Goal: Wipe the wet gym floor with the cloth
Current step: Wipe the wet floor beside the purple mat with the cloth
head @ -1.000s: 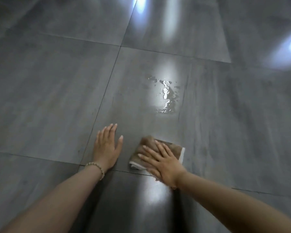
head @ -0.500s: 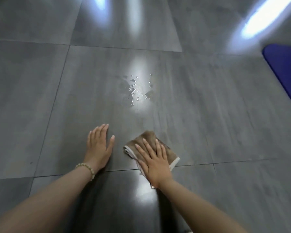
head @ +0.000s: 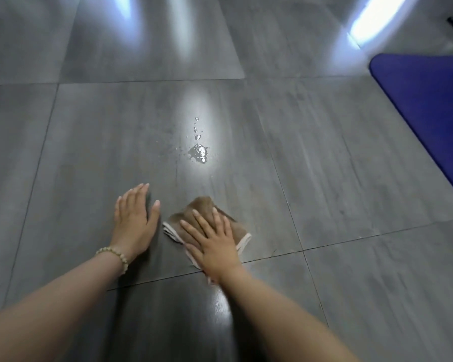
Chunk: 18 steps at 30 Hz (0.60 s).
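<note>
Tiles make up the gym floor [head: 89, 152]: big, gray, smooth squares with thin dark lines between them, and they are shiny, with bright streaks of light on them. The cloth [head: 203, 206] is brown and soft-looking, folded into a small flat pad with a pale edge along its side. It lies on the floor near the person, right at a line where two tiles meet. The right hand [head: 215, 244] lies flat on top of the cloth, fingers straight and spread, pressing down and not curled round it. The left hand [head: 135, 220] lies flat on the bare floor just beside the cloth, on its left, fingers straight and holding nothing; it does not touch the cloth. A bead bracelet [head: 115, 253] sits on the left wrist. A small puddle [head: 199, 152] shines on the tile past the cloth, apart from it, with a few tiny drops [head: 196, 129] a bit farther on. A blue mat [head: 429, 105] with a round corner lies on the floor far off to the right.
</note>
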Each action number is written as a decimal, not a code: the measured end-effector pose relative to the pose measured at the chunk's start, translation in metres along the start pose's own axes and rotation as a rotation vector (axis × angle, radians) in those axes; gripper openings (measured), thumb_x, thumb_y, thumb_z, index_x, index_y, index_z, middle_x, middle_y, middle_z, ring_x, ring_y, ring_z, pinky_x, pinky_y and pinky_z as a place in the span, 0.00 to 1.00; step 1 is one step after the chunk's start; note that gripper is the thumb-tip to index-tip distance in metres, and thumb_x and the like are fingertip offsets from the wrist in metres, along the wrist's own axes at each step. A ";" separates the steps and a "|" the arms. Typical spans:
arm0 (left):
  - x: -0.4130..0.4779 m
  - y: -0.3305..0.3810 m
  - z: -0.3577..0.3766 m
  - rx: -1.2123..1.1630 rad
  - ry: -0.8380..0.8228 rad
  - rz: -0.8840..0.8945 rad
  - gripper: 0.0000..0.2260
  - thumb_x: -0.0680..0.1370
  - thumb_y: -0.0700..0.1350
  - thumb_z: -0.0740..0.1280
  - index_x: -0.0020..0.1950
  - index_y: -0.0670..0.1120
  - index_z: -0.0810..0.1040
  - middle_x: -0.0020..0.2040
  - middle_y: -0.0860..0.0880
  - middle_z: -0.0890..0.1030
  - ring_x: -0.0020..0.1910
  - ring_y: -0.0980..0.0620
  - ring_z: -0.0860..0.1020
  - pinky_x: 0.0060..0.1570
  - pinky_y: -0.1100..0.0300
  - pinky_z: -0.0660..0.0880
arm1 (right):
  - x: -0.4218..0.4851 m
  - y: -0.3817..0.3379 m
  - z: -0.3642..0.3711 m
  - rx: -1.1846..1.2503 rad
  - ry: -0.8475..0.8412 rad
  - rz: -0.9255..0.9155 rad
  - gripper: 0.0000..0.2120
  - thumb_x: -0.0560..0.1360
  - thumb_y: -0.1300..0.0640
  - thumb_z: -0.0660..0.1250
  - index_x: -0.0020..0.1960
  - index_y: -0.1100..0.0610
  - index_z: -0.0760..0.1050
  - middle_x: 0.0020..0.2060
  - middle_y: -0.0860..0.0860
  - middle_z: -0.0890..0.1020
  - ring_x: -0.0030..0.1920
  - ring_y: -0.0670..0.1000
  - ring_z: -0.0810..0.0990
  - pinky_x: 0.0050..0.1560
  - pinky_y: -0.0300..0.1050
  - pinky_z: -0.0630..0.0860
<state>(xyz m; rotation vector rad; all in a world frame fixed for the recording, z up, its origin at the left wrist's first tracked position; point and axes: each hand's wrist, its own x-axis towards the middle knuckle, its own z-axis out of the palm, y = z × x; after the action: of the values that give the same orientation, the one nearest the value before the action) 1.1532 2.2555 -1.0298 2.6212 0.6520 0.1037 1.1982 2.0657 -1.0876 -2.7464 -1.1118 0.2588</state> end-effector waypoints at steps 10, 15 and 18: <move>0.002 -0.057 -0.010 0.068 0.006 -0.157 0.20 0.80 0.48 0.58 0.69 0.42 0.65 0.70 0.41 0.66 0.69 0.40 0.62 0.70 0.45 0.55 | 0.050 0.091 -0.041 0.198 0.091 0.901 0.25 0.80 0.41 0.47 0.76 0.39 0.45 0.77 0.46 0.43 0.75 0.63 0.38 0.72 0.62 0.39; -0.002 -0.063 -0.013 0.036 0.016 -0.200 0.26 0.76 0.56 0.50 0.69 0.43 0.65 0.68 0.42 0.69 0.67 0.41 0.64 0.69 0.44 0.56 | 0.083 -0.040 -0.008 0.076 -0.033 -0.035 0.25 0.74 0.41 0.50 0.70 0.40 0.67 0.73 0.48 0.65 0.72 0.66 0.59 0.69 0.68 0.56; 0.005 -0.065 -0.013 0.022 0.019 -0.182 0.29 0.75 0.59 0.47 0.70 0.44 0.65 0.68 0.43 0.69 0.67 0.43 0.64 0.69 0.45 0.57 | 0.080 -0.011 -0.008 0.002 -0.043 -0.128 0.25 0.74 0.39 0.50 0.70 0.39 0.66 0.71 0.45 0.67 0.72 0.62 0.63 0.69 0.62 0.58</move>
<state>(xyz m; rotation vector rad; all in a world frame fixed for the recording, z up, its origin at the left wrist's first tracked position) 1.1276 2.3144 -1.0458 2.5703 0.8987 0.0670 1.2489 2.1285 -1.0856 -2.6661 -1.2906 0.3022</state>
